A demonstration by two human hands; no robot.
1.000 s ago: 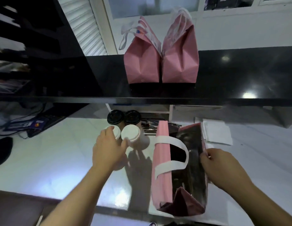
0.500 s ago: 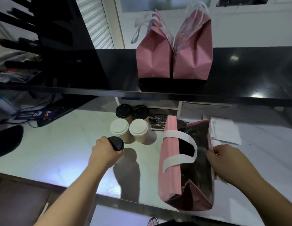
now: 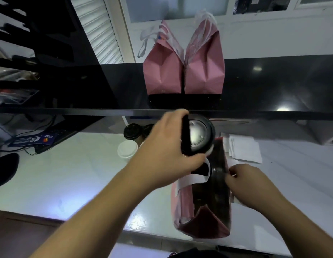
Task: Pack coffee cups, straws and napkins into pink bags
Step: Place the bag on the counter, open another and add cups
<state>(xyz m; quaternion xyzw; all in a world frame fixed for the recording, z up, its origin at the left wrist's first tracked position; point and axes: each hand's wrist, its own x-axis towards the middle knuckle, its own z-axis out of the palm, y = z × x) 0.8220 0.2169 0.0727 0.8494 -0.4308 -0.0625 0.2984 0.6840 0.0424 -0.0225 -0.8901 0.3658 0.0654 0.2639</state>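
Note:
My left hand (image 3: 167,149) grips a black-lidded coffee cup (image 3: 198,135) and holds it in the air, tilted, above the far end of an open pink bag (image 3: 182,205). The bag stands on the white counter (image 3: 69,179) with its white handle (image 3: 194,178) draped over the opening. My right hand (image 3: 249,185) pinches the bag's right edge and keeps the mouth spread. Behind my left hand stand more cups: a white-lidded one (image 3: 127,148) and a black-lidded one (image 3: 133,131), with others partly hidden.
Two folded pink bags (image 3: 184,71) with handles stand on the raised black ledge (image 3: 273,86). White napkins (image 3: 243,148) lie to the right of the open bag. A keyboard and cables (image 3: 48,136) sit at the far left, a dark object (image 3: 4,168) at the left edge.
My left hand lifted the black-lidded cup off the counter and carried it right and up, over the open bag. My right hand stayed on the bag's edge.

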